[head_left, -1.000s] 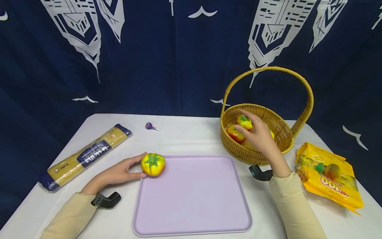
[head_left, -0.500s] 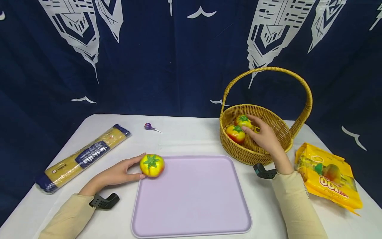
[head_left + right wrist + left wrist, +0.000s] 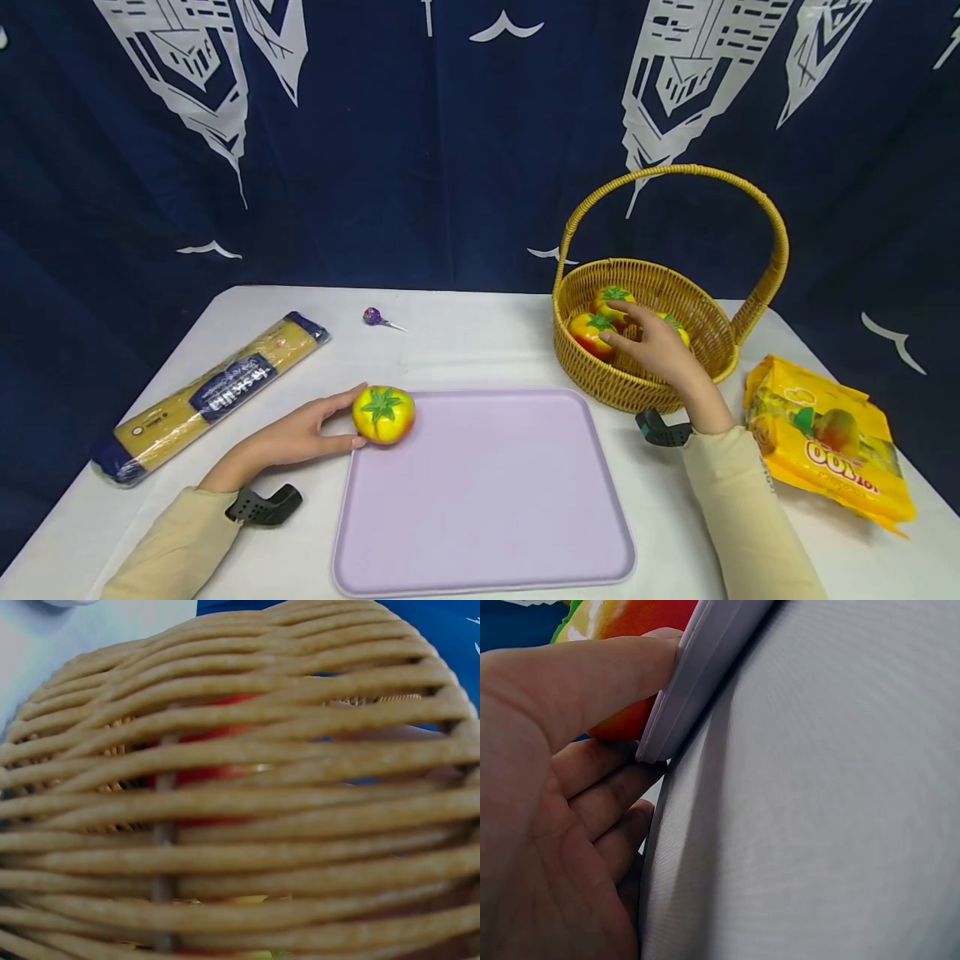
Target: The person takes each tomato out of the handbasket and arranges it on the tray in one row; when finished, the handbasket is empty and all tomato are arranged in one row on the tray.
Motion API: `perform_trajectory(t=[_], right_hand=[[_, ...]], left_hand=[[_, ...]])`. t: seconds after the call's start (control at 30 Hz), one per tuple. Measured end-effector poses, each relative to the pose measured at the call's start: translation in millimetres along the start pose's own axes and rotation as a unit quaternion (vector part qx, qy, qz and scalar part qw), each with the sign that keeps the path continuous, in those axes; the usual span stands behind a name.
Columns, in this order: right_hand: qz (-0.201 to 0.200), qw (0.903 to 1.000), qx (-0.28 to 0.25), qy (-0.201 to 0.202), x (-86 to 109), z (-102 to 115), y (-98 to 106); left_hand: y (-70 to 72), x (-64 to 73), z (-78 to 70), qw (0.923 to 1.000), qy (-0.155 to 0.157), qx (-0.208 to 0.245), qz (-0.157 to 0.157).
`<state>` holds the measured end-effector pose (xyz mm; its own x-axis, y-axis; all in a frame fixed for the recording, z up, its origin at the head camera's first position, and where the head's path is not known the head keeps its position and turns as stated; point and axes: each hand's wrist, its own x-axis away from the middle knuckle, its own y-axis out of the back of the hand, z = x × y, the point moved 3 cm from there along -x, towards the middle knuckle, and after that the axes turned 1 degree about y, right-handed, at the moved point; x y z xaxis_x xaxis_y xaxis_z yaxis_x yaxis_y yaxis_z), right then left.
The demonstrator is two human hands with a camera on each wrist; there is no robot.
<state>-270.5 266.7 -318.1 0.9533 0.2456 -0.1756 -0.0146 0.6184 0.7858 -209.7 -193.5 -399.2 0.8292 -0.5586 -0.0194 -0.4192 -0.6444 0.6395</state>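
My left hand (image 3: 302,432) lies at the far left corner of the lilac tray (image 3: 480,575), its thumb and index finger around the left side of a yellow-red toy tomato (image 3: 383,415). In the left wrist view, the thumb is at the tray rim beside this tomato (image 3: 641,716). My right hand (image 3: 657,340) reaches into the wicker basket (image 3: 600,387), thumb and index finger spread over two toy tomatoes, a front one (image 3: 589,335) and a back one (image 3: 614,303). Another tomato (image 3: 677,327) is partly hidden behind that hand. Basket weave (image 3: 247,802) fills most of the right wrist view.
A long pasta packet (image 3: 225,392) lies on the left of the white table. A lollipop (image 3: 373,317) lies toward the back. Right of the basket is a yellow snack bag (image 3: 828,442). The basket handle (image 3: 678,171) arches above the right hand. A dark blue printed curtain (image 3: 450,167) hangs behind.
My right hand has lowered into the basket, then shifted slightly toward its front left; the partly hidden tomato shows more. The left hand and its tomato have stayed put.
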Motion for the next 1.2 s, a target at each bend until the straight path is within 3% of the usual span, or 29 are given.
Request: perform_trajectory(t=[0.3,0.7,1.07,1.2], right_hand=[[0.049,0.9987,0.013,0.003,-4.6,2,-9],[0.077,0.9958,0.047,0.009,-17.7,-1,-18],[0.092,0.993,0.073,0.017,-33.8,-1,-21],[0.068,0.9954,0.063,0.022,-31.9,1,-17]], left_hand=[[-2.3,4.0,4.2,1.0,0.006,0.001,-0.001],[-3.1,4.6,6.2,0.9999,0.002,-0.011,-0.012],[-0.5,2.8,4.0,0.9999,0.012,-0.005,-0.003],[-0.8,0.6,2.7,0.9999,0.013,0.0,-0.001]])
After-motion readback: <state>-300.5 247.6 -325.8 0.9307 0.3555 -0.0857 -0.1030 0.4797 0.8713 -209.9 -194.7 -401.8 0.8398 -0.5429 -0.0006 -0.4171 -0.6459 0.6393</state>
